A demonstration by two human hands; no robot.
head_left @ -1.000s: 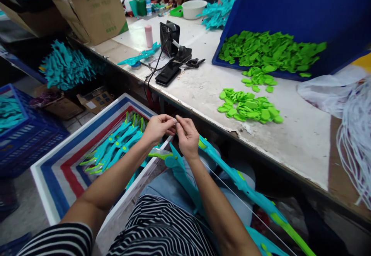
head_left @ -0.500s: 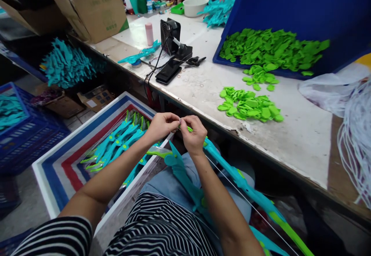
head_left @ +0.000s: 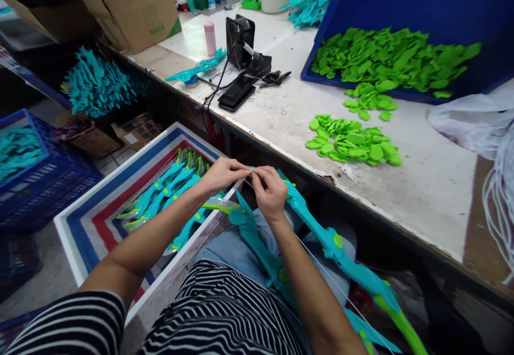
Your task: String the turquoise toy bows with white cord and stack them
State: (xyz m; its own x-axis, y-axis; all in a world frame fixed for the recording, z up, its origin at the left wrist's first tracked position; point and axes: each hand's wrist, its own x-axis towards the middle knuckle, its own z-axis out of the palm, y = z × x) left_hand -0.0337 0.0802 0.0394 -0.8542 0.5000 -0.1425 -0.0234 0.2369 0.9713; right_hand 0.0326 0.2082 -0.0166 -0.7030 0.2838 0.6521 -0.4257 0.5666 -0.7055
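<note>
My left hand (head_left: 225,174) and my right hand (head_left: 270,191) meet over my lap, fingertips pinched together on a thin white string (head_left: 321,265). The string runs under my right wrist alongside a turquoise toy bow (head_left: 335,248) with lime-green tips, which slants from my right hand down to the lower right. The exact spot between the fingertips is too small to make out. Across my thighs lies another turquoise bow piece (head_left: 257,237) with a green end. Left of my lap, finished-looking bows (head_left: 160,186) lie in a white-rimmed tray (head_left: 84,226) lined with striped cloth.
On the table (head_left: 281,130) ahead are loose green pieces (head_left: 357,143), a tilted blue bin (head_left: 361,1) of more, a small black fan (head_left: 240,42), a phone (head_left: 236,93) and pliers (head_left: 276,78). White strings (head_left: 498,199) hang at right. Blue crates (head_left: 60,194) stand left.
The camera view has shifted slightly. My hands stay pinched together, with the right fingers drawn a little flatter across the string. The bow beside my right hand has tilted slightly.
</note>
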